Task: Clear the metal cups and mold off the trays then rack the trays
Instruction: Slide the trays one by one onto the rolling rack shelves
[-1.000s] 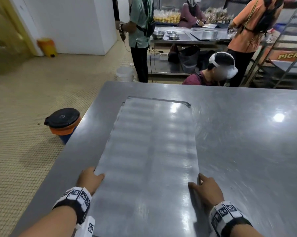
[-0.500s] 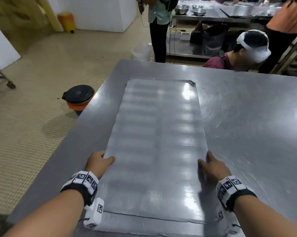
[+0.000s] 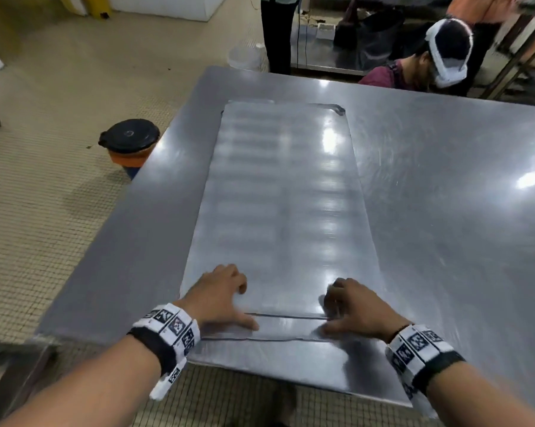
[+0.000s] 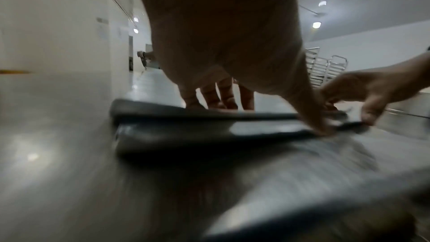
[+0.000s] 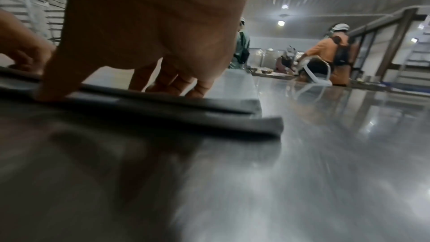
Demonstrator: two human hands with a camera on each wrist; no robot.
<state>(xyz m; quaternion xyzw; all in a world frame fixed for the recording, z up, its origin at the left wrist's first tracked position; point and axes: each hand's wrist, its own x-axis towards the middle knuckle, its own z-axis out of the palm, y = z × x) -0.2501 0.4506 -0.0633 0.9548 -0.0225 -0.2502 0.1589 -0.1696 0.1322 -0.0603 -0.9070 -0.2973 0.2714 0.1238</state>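
Two flat metal trays lie stacked on the steel table [image 3: 445,195]. The top tray [image 3: 284,195] sits slightly farther back than the lower tray [image 3: 275,331], whose near rim shows as a strip. My left hand [image 3: 223,297] and right hand [image 3: 352,306] are both at the top tray's near short edge. Each hand's fingers curl onto the tray's face and each thumb is down at its rim. The left wrist view shows the top tray [image 4: 186,113] over the lower tray [image 4: 186,135]. No cups or mold are in view.
An orange bucket with a black lid [image 3: 130,143] stands on the floor left of the table. A person in a white head cover [image 3: 445,53] crouches behind the far edge and another stands there. Tray racks [image 4: 325,69] stand in the background.
Both hands have moved from the tray's long sides to its near short edge. The trays now lie closer to the table's front edge.
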